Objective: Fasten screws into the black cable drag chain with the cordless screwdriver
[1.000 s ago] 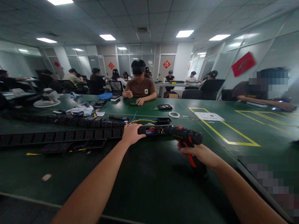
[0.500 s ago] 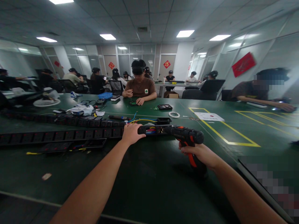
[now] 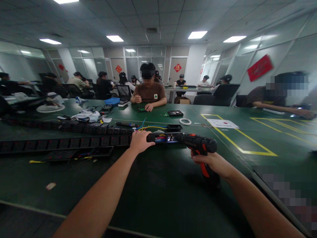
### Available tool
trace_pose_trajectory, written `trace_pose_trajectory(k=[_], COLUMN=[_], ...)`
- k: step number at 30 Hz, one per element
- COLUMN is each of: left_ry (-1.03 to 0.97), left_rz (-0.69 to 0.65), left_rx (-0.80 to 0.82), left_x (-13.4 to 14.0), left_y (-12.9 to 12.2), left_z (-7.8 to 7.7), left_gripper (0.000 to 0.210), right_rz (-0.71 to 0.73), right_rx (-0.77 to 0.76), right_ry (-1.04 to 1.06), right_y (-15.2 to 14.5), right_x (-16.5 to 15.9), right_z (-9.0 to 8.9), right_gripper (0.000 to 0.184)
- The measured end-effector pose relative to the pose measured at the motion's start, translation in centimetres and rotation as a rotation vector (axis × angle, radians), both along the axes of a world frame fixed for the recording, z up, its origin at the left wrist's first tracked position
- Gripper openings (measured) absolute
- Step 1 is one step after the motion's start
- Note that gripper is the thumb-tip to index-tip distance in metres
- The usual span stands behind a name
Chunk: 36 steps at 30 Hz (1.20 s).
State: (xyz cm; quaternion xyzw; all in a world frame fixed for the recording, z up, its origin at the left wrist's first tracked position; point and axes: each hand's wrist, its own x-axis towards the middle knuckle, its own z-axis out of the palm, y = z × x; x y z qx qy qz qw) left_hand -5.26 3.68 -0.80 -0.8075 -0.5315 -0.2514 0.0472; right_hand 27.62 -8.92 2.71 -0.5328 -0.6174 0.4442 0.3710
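Observation:
My right hand (image 3: 213, 162) is wrapped round the handle of a black and orange cordless drill (image 3: 198, 142), which points left. Its front end is at the open right end of a long black power strip (image 3: 76, 142). Coloured wires (image 3: 162, 138) show inside that open section, and a bright spot lights the metal there. My left hand (image 3: 141, 141) is closed over the strip just left of the wires, thumb towards the opening. The drill's tip is too small to make out.
A second row of black sockets (image 3: 99, 128) lies behind the strip. Loose black housings (image 3: 101, 151) lie in front. A screwdriver (image 3: 126, 125), a white ring (image 3: 185, 121) and paper (image 3: 223, 123) lie on the green table (image 3: 153, 188). A co-worker (image 3: 150, 91) sits opposite.
A bright light now shows on the open section at the drill's tip. Both hands keep their holds and have barely moved; the whole view has shifted slightly.

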Motion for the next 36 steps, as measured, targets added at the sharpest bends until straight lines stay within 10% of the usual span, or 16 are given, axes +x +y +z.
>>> trace_pose_trajectory(k=[36], left_ry=[0.037], left_rz=[0.008], left_rx=[-0.003], left_x=[0.04], left_y=[0.03], left_z=[-0.04], left_gripper=[0.059], right_rz=[-0.038], right_rx=[-0.015], right_ry=[0.016], right_y=[-0.73], right_x=[-0.74], right_z=[0.81], right_gripper=[0.039])
